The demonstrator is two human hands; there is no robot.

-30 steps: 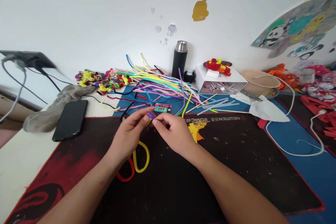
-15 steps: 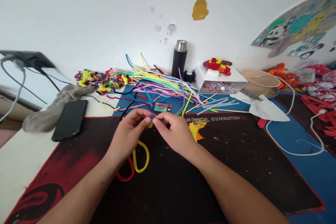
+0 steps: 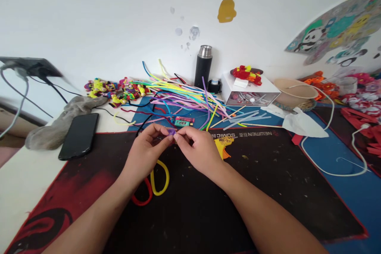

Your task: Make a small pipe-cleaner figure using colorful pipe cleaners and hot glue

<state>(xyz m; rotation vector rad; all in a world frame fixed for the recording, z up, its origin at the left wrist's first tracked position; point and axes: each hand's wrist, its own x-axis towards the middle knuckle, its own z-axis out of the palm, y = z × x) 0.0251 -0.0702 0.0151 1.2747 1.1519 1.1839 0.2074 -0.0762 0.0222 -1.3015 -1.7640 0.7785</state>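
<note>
Between my fingertips is a small purple fuzzy piece (image 3: 170, 131). My left hand (image 3: 148, 149) pinches it from the left with thumb and forefinger. From the right, my right hand (image 3: 200, 151) has its thumb and fingers closed at the edge of the same piece, the tips of both hands nearly touching. Parts of the piece are covered by the fingers. Below my left hand, a yellow loop (image 3: 167, 178) and a red loop (image 3: 146, 202) show, their upper ends hidden behind the hand and wrist.
Colourful pipe cleaners (image 3: 184, 93) lie in a heap beyond my hands. Behind them stands a black flask (image 3: 204, 67), with a white box (image 3: 253, 91) to its right. A phone (image 3: 79, 137) lies at the left. Several small colourful figures (image 3: 116, 91) sit at the back left.
The purple piece shows more between my fingertips, and the yellow bit seen below it before is no longer visible. My hands have barely moved.
</note>
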